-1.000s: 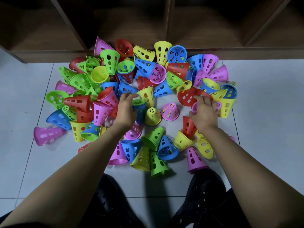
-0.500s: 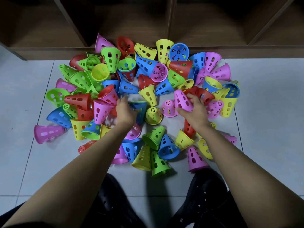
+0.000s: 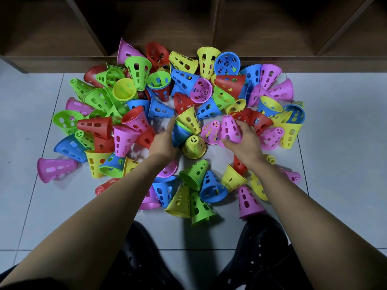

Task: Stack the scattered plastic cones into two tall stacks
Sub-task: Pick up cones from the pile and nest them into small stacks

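Pale grey tiled floor [image 3: 339, 143] with thin grout lines; dark brown wooden shelving [image 3: 167, 21] behind.

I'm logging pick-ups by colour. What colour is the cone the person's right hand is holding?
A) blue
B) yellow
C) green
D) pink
D: the right hand grips a pink cone, lifted near the middle of the pile.
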